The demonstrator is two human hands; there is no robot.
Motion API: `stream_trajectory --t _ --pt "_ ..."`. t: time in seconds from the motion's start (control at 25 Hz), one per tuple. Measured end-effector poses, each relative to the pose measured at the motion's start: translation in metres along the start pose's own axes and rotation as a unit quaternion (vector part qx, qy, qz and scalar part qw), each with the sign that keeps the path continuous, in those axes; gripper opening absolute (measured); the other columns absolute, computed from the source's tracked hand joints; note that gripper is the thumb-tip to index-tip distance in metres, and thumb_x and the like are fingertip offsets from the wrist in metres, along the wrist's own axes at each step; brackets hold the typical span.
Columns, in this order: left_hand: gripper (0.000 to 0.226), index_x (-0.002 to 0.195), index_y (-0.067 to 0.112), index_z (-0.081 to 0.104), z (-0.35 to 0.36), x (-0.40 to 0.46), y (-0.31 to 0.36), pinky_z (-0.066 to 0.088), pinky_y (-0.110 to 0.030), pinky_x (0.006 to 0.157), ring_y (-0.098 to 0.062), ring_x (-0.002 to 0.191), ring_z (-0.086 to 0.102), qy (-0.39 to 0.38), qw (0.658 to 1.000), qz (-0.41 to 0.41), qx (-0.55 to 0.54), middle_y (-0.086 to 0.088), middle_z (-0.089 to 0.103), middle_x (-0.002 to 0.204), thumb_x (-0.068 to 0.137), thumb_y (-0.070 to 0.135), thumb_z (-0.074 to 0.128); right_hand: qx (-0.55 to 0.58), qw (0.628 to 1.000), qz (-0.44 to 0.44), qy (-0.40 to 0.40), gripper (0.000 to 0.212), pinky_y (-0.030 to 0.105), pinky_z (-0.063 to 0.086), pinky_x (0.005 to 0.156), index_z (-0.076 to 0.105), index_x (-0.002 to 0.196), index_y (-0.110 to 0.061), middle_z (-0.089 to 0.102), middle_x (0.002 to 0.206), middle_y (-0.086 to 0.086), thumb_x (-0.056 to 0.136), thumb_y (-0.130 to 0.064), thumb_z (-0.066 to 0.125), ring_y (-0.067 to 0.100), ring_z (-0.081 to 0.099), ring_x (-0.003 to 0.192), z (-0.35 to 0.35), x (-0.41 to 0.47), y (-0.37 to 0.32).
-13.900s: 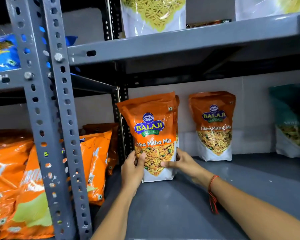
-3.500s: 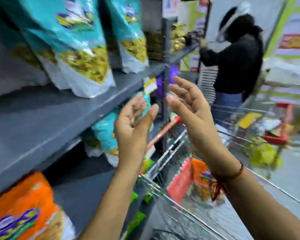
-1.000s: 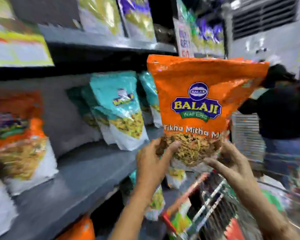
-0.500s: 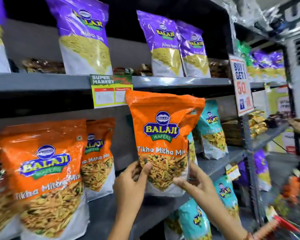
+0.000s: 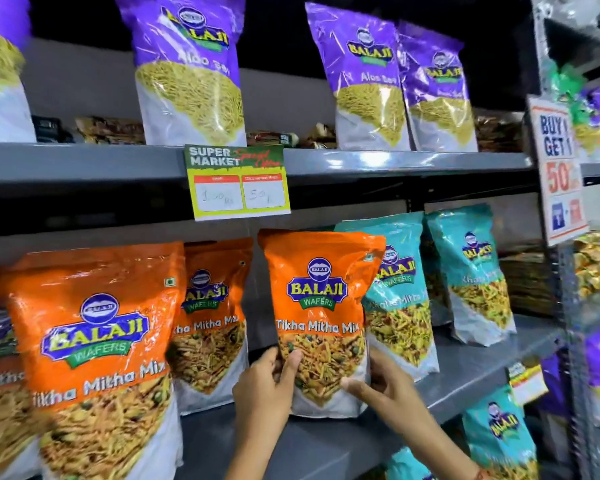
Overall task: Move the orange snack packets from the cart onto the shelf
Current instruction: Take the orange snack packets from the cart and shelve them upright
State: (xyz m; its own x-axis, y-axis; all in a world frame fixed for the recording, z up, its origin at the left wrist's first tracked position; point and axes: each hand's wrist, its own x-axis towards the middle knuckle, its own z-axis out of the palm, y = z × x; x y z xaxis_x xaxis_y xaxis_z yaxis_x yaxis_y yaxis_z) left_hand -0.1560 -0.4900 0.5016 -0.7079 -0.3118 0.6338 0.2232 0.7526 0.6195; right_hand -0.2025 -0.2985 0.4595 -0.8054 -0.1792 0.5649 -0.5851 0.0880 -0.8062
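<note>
1. Two hands on one orange snack packet (image 5: 321,317), upright, bottom edge down at the grey shelf (image 5: 465,372), though can't tell if fully resting on it.
2. Left hand (image 5: 267,386) wrapped round the packet's lower left corner, thumb pressed flat across the clear window at the front.
3. Right hand (image 5: 378,379) gripping the lower right corner, thumb on the front near the bottom, other fingers tucked behind the edge.
4. Just left of it, second orange packet (image 5: 210,320) standing further back on the same shelf, a narrow gap between the two.
5. Much closer to the camera on the left, big orange packet (image 5: 97,358), a bit blurry, overlapping the second one's left side.
6. Right behind the held packet on its right, teal packet (image 5: 400,299), top left corner hidden by the orange one; another teal packet (image 5: 471,275) beyond that.
7. Up on the shelf above, purple packets (image 5: 191,71) in a row.
8. Hanging off that upper shelf's front edge, yellow price tag (image 5: 238,181), just above the held packet's top.
</note>
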Motion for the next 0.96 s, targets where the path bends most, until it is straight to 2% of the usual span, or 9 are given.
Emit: stream_trajectory --t 0.08,0.2,0.36,0.48,0.52,0.64,0.72,0.84,0.96 --pt "0.044 0.098 0.023 0.064 0.003 0.002 -0.005 0.047 -0.033 0.065 -0.018 0.085 0.068 -0.012 0.999 0.008 0.034 0.001 0.075 0.090 0.086 0.059 0.042 -0.023 1.000 -0.012 -0.011 0.061 0.045 0.053 0.096 0.060 0.125 -0.031 0.071 0.120 -0.014 0.071 -0.055 0.076 0.006 0.065 0.113 0.000 0.005 0.004" --pt "0.041 0.102 0.022 0.065 0.004 0.000 -0.006 0.042 -0.031 0.064 -0.021 0.089 0.068 -0.008 0.999 0.012 0.052 0.000 0.075 0.092 0.088 0.056 0.045 -0.048 0.998 -0.012 -0.027 0.061 0.043 0.054 0.095 0.060 0.124 -0.035 0.070 0.119 -0.020 0.071 -0.062 0.072 0.002 0.064 0.112 -0.002 0.011 0.006" --pt "0.043 0.113 0.024 0.063 0.001 -0.006 0.000 0.049 -0.031 0.078 -0.018 0.101 0.068 -0.037 0.999 -0.022 0.015 0.001 0.074 0.109 0.087 0.055 0.049 -0.060 0.998 0.005 -0.023 0.056 0.038 0.056 0.091 0.060 0.119 -0.041 0.071 0.113 -0.023 0.068 -0.061 0.073 -0.003 0.066 0.105 -0.005 0.011 0.006" --pt "0.054 0.128 0.024 0.057 -0.016 -0.020 0.003 0.046 -0.014 0.078 -0.009 0.107 0.066 -0.043 0.998 -0.043 -0.010 0.002 0.069 0.122 0.084 0.055 0.055 -0.027 0.999 0.006 0.016 0.055 0.016 0.053 0.087 0.052 0.118 -0.048 0.064 0.116 -0.026 0.069 -0.046 0.078 -0.017 0.060 0.101 0.002 0.002 -0.015" --pt "0.056 0.131 0.023 0.056 -0.027 -0.026 0.006 0.043 -0.005 0.076 -0.006 0.108 0.066 -0.030 0.998 -0.043 -0.031 0.002 0.068 0.125 0.084 0.052 0.058 -0.018 0.998 -0.007 0.062 0.058 0.016 0.052 0.087 0.051 0.121 -0.044 0.062 0.118 -0.021 0.071 -0.039 0.079 -0.015 0.058 0.102 0.005 -0.001 -0.025" --pt "0.052 0.128 0.019 0.060 -0.078 -0.041 0.016 0.042 0.006 0.071 0.001 0.104 0.066 0.057 0.993 -0.014 -0.102 0.001 0.069 0.121 0.081 0.041 0.066 0.026 0.980 -0.067 0.188 0.055 0.035 0.051 0.091 0.050 0.126 -0.036 0.060 0.126 -0.005 0.079 -0.028 0.077 0.012 0.059 0.113 0.025 -0.010 -0.063" --pt "0.049 0.123 0.020 0.063 -0.125 -0.050 0.018 0.046 0.002 0.072 0.008 0.098 0.065 0.137 0.980 0.021 -0.142 0.004 0.071 0.113 0.079 0.040 0.067 0.098 0.972 -0.097 0.191 0.053 0.036 0.050 0.095 0.050 0.127 -0.036 0.059 0.129 -0.002 0.083 -0.022 0.075 0.016 0.058 0.117 0.054 -0.017 -0.096" --pt "0.036 0.119 0.022 0.065 -0.203 -0.057 0.008 0.049 -0.003 0.074 0.012 0.088 0.066 0.262 0.949 0.066 -0.161 0.013 0.071 0.100 0.083 0.028 0.067 0.192 0.968 -0.119 0.111 0.056 0.018 0.049 0.090 0.050 0.130 -0.033 0.059 0.130 -0.004 0.080 -0.026 0.074 0.010 0.059 0.115 0.113 -0.035 -0.151" --pt "0.031 0.118 0.018 0.065 -0.263 -0.046 -0.033 0.048 -0.005 0.076 0.010 0.087 0.065 0.364 0.909 0.039 -0.202 0.010 0.069 0.100 0.087 0.022 0.064 0.259 0.961 -0.096 -0.021 0.053 0.017 0.049 0.084 0.053 0.121 -0.044 0.060 0.126 -0.014 0.076 -0.031 0.078 0.001 0.059 0.111 0.179 -0.058 -0.188"
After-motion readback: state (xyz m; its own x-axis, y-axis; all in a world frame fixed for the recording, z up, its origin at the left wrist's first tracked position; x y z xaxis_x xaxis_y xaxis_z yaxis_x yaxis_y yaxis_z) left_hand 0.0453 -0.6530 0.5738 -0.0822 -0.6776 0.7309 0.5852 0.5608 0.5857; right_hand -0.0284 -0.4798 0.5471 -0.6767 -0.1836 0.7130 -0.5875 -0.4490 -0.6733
